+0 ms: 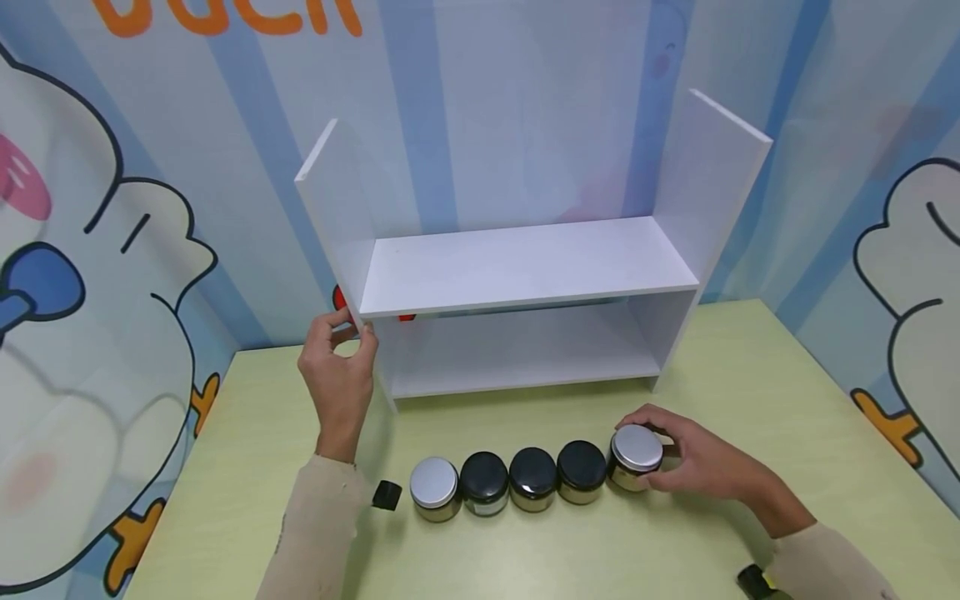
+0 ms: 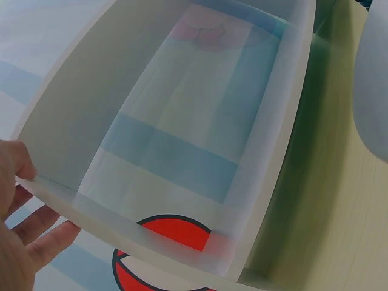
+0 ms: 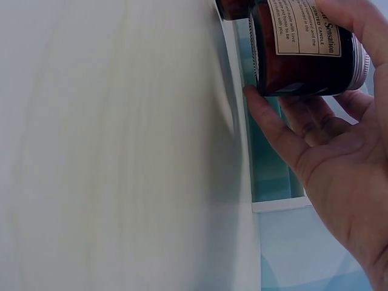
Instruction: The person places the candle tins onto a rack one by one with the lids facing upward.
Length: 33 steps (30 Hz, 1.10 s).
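Note:
A white two-tier shelf [image 1: 525, 265] stands at the back of the table. My left hand [image 1: 341, 383] pinches the edge of its left side panel between thumb and fingers; the left wrist view shows the fingers [image 2: 51, 242] on the panel's outer side. My right hand [image 1: 708, 462] grips a scented candle jar [image 1: 636, 450] with a silver lid, at the right end of a row of jars. In the right wrist view this candle [image 3: 306, 51] is dark red-brown glass with a beige label. To its left sit three black-lidded jars [image 1: 532, 479] and another silver-lidded jar [image 1: 434, 490].
The pale yellow-green table [image 1: 517, 554] carries everything. Behind it hangs a blue striped backdrop [image 1: 517, 108] with cartoon ducks. The shelf's side panels rise above its upper board, with no top across them. A small black block [image 1: 386, 495] shows by the left sleeve.

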{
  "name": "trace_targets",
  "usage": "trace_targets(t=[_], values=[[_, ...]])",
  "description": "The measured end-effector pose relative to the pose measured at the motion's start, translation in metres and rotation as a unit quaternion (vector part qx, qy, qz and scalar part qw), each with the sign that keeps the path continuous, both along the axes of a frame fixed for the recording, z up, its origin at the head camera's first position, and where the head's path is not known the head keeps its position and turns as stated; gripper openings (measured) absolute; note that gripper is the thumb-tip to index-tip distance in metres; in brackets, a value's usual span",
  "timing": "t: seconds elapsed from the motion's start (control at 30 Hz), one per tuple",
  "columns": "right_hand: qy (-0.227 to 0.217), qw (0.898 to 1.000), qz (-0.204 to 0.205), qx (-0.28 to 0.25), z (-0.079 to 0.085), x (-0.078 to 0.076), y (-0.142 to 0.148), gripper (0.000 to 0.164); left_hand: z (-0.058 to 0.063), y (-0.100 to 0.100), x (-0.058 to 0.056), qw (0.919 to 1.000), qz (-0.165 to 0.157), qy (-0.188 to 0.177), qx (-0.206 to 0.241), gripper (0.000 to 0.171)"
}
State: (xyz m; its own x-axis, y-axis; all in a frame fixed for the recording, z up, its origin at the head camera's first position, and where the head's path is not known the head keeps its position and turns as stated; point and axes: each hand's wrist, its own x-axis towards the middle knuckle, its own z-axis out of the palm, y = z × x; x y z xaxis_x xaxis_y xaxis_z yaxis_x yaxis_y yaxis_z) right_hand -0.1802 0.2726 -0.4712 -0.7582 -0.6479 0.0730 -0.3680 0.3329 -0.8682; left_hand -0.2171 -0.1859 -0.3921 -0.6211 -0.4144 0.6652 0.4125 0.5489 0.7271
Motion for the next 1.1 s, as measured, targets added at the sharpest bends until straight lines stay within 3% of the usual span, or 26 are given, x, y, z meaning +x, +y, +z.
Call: trace_targets(t=[0.6, 1.1], values=[[0.046, 0.996, -0.068, -0.022, 0.008, -0.001, -0.001, 0.06, -0.001, 0.0, -0.001, 0.9999, -0.006, 0.009, 0.006, 0.024], [0.027, 0.988, -0.085, -0.125, 0.02, -0.004, -0.002, 0.063, -0.001, 0.002, -0.003, 0.9999, -0.007, 0.007, 0.0, 0.024]])
